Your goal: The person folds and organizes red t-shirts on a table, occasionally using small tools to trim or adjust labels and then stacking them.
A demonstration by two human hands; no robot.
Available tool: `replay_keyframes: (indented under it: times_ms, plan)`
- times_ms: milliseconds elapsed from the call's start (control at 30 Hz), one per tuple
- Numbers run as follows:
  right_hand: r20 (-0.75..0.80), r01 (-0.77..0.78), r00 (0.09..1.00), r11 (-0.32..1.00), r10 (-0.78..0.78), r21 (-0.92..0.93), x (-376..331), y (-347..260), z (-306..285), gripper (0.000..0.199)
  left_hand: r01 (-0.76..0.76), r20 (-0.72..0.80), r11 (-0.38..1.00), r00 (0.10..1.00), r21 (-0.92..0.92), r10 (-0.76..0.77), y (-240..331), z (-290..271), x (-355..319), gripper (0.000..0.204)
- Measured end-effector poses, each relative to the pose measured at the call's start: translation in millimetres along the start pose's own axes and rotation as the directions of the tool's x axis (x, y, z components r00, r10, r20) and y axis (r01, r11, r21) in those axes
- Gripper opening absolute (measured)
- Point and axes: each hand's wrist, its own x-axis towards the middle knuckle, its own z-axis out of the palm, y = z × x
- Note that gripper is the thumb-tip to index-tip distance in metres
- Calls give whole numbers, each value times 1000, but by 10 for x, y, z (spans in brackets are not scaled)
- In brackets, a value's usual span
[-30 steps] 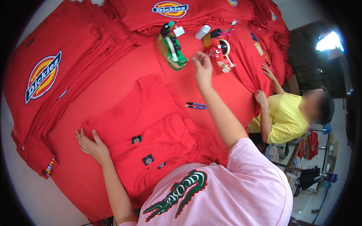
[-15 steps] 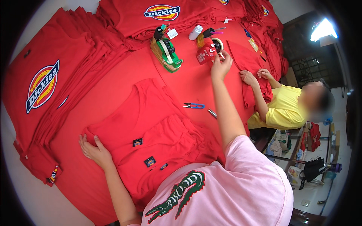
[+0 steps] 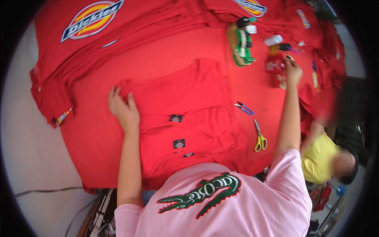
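In front of me several red shirts [image 3: 169, 94] lie overlapped on the red-covered table, with small dark neck labels [image 3: 179, 143] showing. My left hand [image 3: 125, 110] rests on the left edge of the top shirt, fingers spread. Far to the right, my right hand [image 3: 293, 73] reaches to a red box-like holder [image 3: 275, 64] and a pale roll beside it. Its fingers are drawn together and slightly blurred; whatever lies between them is too small to make out.
Blue thread snips [image 3: 244, 108] and yellow-handled scissors [image 3: 260, 142] lie right of the shirts. Beyond stand a green tape dispenser [image 3: 242, 45] and a white bottle [image 3: 273, 40]. Folded red shirts [image 3: 154, 23] line the far side. A person in yellow [image 3: 321, 158] works at the right.
The view has swung, so the table appears turned and the scissors now show fully. My left hand stays on the shirt edge; my right hand is still at the red holder.
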Motion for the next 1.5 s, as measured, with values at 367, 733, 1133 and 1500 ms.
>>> replay_keyframes:
  times_ms: [367, 733, 1133, 1500]
  plan:
    - [364, 12, 928, 972, 76, -236, 441, -279, -143, 44, 157, 17, 987, 988, -28, -156, -75, -11, -45, 35]
    - [-16, 322, 941, 912, -337, -254, 316, -621, -428, 41, 84, -66, 987, 993, -136, -94, -109, 33, -34, 50]
    - [407, -384, 895, 151, -180, 911, -1169, -1973, -246, 32, 80, -27, 994, 997, 72, -79, -147, 62, -52, 35]
    - [287, 779, 236, 358, -928, 515, -2855, -2726, 850, 39, 138, -72, 982, 986, -131, -148, -63, 14, -23, 45]
